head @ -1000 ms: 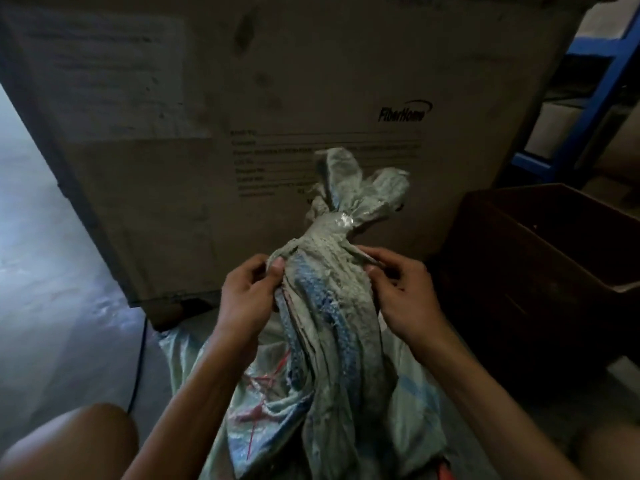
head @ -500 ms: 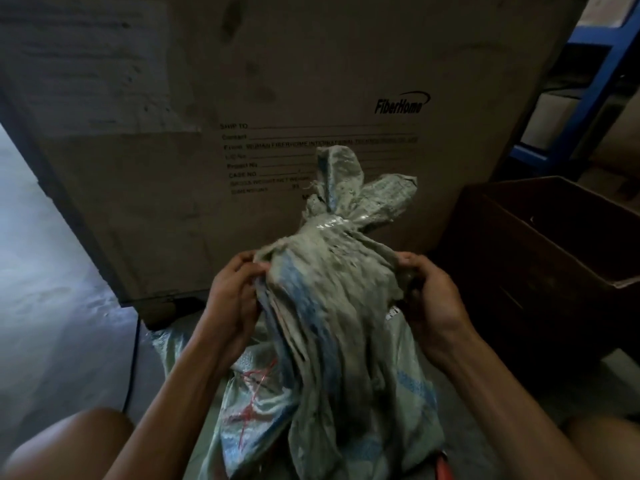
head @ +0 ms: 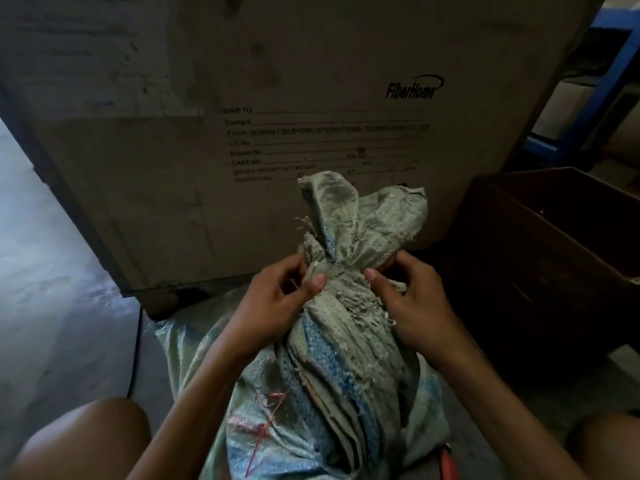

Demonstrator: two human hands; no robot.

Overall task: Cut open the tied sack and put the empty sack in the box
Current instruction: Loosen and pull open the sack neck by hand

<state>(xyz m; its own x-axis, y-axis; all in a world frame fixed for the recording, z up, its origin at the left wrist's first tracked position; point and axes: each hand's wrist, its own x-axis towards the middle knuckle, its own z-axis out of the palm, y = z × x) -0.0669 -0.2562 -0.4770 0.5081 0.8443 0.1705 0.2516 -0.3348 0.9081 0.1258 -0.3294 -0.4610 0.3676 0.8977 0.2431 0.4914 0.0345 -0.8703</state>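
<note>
A grey-green woven sack (head: 332,375) with blue stripes and red marks stands upright between my knees. Its neck is bunched and bound with clear tape at the tie (head: 332,268), and two loose flaps stick up above it. My left hand (head: 277,306) pinches the left side of the neck at the tie. On the right side of the neck my right hand (head: 412,303) grips the cloth, its fingers curled under the right flap. A dark brown open box (head: 554,237) sits on the floor to the right.
A tall cardboard carton (head: 277,116) printed "FiberHome" stands right behind the sack. A blue metal shelf frame (head: 616,74) is at the far right. A red-handled object (head: 448,462) pokes out by the sack's lower right. A black cable (head: 136,358) runs along the grey floor on the left.
Both hands have climbed from the sack's shoulders to the taped neck and now pinch it. The view has shifted closer and lower.
</note>
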